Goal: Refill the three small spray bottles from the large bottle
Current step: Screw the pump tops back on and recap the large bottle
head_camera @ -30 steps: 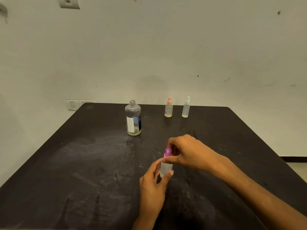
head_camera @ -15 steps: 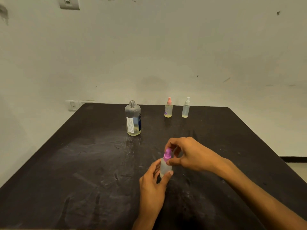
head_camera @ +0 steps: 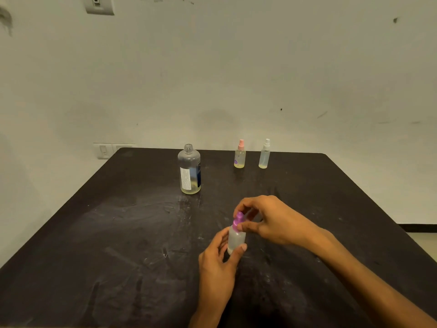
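A small frosted spray bottle [head_camera: 236,240] with a purple spray top [head_camera: 237,221] stands on the black table [head_camera: 118,233], near its middle. My left hand [head_camera: 218,256] grips the bottle's body from the left and below. My right hand [head_camera: 267,221] pinches the purple top between thumb and fingers. The large clear bottle [head_camera: 189,172], uncapped, holds a little yellowish liquid and stands further back to the left. Two more small spray bottles stand at the far edge: one with a pink top [head_camera: 240,154] and one with a white top [head_camera: 264,154].
A pale wall rises right behind the table. A wall switch [head_camera: 104,150] sits by the table's far left corner, and another fitting [head_camera: 99,4] is high on the wall. The table's right edge drops to a light floor [head_camera: 425,242].
My right hand has shifted its fingers on the purple top, which now shows more between them. The left hand and the bottle stay in place.
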